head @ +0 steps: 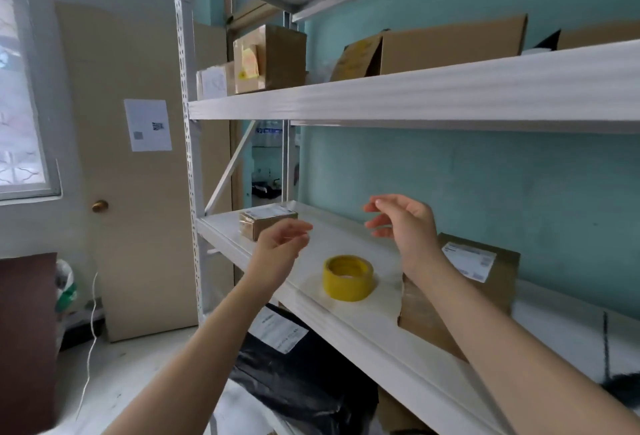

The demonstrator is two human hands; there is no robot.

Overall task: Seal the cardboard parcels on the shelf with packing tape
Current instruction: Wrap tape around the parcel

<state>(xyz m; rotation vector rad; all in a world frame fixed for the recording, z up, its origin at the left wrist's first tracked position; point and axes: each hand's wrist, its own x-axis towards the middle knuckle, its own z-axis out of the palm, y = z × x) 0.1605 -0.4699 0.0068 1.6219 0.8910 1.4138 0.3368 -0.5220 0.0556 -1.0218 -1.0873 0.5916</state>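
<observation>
Along the teal wall (450, 175), facing a white metal shelf rack (415, 88) filling the right of the scene, its middle board (363, 327) running from far left to near right. Taking in a beige door (138, 226) left of the rack, shut, with a printed sheet (148, 125) stuck on it. Noting brown cartons (450, 45) lying on the upper board, and a black plastic bag (304, 375) bearing a white label under the middle board.

Finding the task's things on the middle board. Spotting a larger cardboard parcel (502, 296) at near right against the wall, white label on top, near-left face looking glossy. Spotting a smaller cardboard parcel (263, 218) at far left, also labelled and glossy.

Reaching both bare forearms up from the near edge. Holding the right hand (405, 226) above the board, just left of the larger parcel, fingers loosely spread and gripping nothing, forearm crossing in front of that parcel. Holding the left hand (280, 244) in front of the smaller parcel, fingers relaxed and empty; not managing to tell whether touching it. Holding the hands well apart.

Seeing a yellow tape roll (348, 278) lying flat on the board, between the two forearms and nearer than the hands, touched by neither.
</observation>
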